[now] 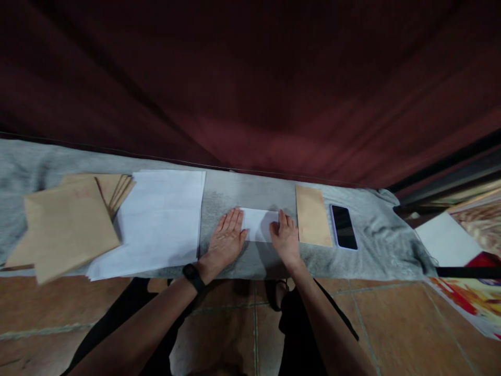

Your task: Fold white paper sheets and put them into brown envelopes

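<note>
Both ends of the white paper [258, 225] meet your flat left hand [228, 237] and curled right hand [286, 240] (grip unclear) on the table [385, 237], left of a brown envelope [314, 215], contents hidden.

Prob. home rm, w/ tiled flr [391, 324], dk-red curtain [250, 78] & grey cloth [376, 235].

The left hand [227, 237] lies flat, palm down, fingers stretched forward, thumb angled toward the right hand [285, 239], whose fingers are curled and thumb turned inward. Behind the hands, the left forearm [148, 321] and right forearm [321, 308] spread apart.
</note>
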`<state>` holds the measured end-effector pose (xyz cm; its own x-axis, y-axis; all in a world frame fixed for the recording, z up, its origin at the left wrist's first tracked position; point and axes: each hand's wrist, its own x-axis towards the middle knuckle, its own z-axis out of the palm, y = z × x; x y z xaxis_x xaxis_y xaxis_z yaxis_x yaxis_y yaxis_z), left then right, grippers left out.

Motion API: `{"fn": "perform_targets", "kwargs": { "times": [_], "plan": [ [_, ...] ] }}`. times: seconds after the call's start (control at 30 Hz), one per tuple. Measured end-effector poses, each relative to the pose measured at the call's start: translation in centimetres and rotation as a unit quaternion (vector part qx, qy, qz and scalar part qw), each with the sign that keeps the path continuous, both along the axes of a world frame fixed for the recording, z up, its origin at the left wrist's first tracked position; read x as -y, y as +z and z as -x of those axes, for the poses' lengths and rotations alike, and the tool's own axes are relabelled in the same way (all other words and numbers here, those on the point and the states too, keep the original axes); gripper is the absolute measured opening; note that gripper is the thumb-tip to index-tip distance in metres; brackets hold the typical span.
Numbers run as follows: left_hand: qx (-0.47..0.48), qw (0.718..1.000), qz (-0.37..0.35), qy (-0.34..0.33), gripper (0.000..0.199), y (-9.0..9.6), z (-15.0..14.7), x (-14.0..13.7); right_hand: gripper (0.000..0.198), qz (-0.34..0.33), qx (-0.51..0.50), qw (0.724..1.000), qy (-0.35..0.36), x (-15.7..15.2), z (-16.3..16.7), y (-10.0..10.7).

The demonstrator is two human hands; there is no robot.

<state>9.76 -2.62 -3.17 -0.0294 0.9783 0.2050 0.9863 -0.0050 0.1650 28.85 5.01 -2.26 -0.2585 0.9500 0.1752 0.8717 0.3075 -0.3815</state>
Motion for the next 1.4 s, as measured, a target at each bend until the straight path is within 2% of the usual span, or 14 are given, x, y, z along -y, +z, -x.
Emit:
{"fn": "perform_targets", "kwargs": {
  "times": [0.13,0.3,0.57,0.77,0.9,1.07,1.2,1.4],
  "plan": [
    [-0.001,1.000,-0.001,0.001,0.062,-0.1,0.0,0.0,0.050,0.046,-0.027,0.998,-0.039,-0.4,0.0,0.8],
    [0.000,1.000,0.004,0.001,0.062,0.2,-0.1,0.0,0.036,0.083,0.013,0.995,-0.055,-0.6,-0.3,1.4],
    [0.006,1.000,0.007,0.005,0.061,0.4,-0.5,0.1,0.035,0.080,-0.006,0.996,-0.040,-0.5,-0.5,1.3],
    [0.009,1.000,0.010,0.008,0.061,0.5,-0.6,0.0,0.042,0.072,-0.008,0.997,-0.012,-0.3,-0.4,1.4],
    [0.018,1.000,0.007,0.009,0.063,0.5,-0.7,0.1,0.044,0.058,-0.057,0.997,0.005,-0.3,-0.2,1.2],
    [0.016,1.000,0.008,0.008,0.064,0.5,-0.8,0.1,0.043,0.064,-0.110,0.992,-0.022,-0.7,-0.3,0.6],
    [0.017,1.000,0.012,0.010,0.064,0.3,-0.7,0.0,0.037,0.109,-0.174,0.978,-0.023,-1.1,-0.6,0.2],
    [0.019,1.000,0.007,-0.002,0.067,0.6,-1.2,0.3,0.026,0.189,-0.281,0.941,-0.024,-1.7,-0.6,0.0]
  ]
}}
